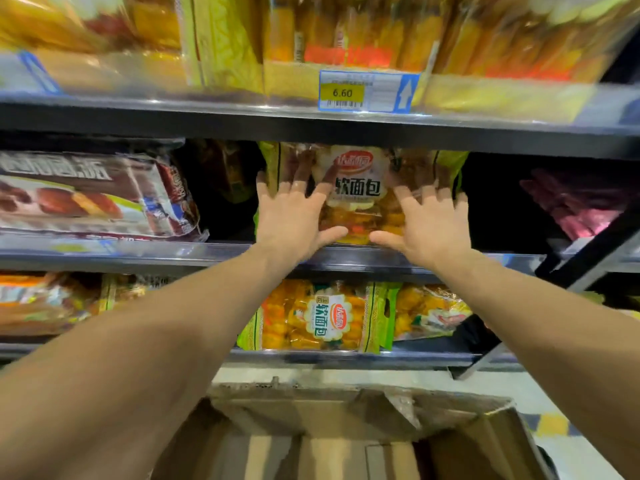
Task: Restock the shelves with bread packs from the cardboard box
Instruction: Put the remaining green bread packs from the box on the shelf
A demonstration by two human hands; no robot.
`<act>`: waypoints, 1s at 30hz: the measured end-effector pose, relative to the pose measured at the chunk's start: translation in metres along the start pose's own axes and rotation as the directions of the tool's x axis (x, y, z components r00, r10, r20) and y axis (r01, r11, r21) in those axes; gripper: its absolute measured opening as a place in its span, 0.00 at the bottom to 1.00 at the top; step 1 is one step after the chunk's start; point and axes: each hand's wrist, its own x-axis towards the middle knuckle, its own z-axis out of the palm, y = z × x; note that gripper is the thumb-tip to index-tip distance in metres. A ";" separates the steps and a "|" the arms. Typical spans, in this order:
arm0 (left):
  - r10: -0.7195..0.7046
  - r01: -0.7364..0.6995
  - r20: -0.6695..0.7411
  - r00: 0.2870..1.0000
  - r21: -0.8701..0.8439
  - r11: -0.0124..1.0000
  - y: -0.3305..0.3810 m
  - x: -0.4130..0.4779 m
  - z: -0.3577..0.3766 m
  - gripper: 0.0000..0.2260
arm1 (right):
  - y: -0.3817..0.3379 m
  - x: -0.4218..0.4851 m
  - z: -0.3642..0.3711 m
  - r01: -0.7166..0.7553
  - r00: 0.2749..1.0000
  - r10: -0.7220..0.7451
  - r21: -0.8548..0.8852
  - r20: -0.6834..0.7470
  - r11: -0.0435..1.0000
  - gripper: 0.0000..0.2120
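Store shelving point(311, 128) filled the view, dark metal tiers with clear lip strips, stocked with snack and bread bags; top tier blurred, price tag point(367, 91) reading 6.60 on its edge. Cardboard box point(346, 431) sat open on the floor below, flaps up, inside mostly bare card as far as visible. Middle shelf point(381, 258) had dark gaps either side of the bread pack point(356, 188), which stood upright at the front edge. Lower tier held a matching pack point(322, 317) lying sideways.

Left hand point(294, 216) and right hand point(429, 223) both flat on the pack's face, fingers spread, thumbs along its bottom edge. Pressing, not gripping.

Risk: the pack looked soft and slippery, so an uneven push could tip it backward or skew it into the gap at right. Too hard a push could squash the bread. Bottom seam might catch on the lip strip.

Pack looked clear plastic with green side bands, white scalloped label with red logo, golden buns showing through.
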 end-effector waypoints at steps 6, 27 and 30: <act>-0.001 0.000 -0.011 1.000 -0.087 0.996 0.015 -0.069 -0.059 0.42 | -0.002 -0.071 -0.046 0.015 0.999 -0.012 0.084 -0.035 0.996 0.49; -0.050 0.063 0.092 0.994 -0.142 0.988 0.032 -0.336 -0.250 0.37 | -0.003 -0.352 -0.206 -0.001 0.998 0.018 0.243 -0.066 0.970 0.39; -0.050 0.063 0.098 0.994 -0.136 0.989 0.029 -0.356 -0.260 0.37 | 0.004 -0.373 -0.215 -0.019 0.998 0.034 0.243 -0.059 0.970 0.39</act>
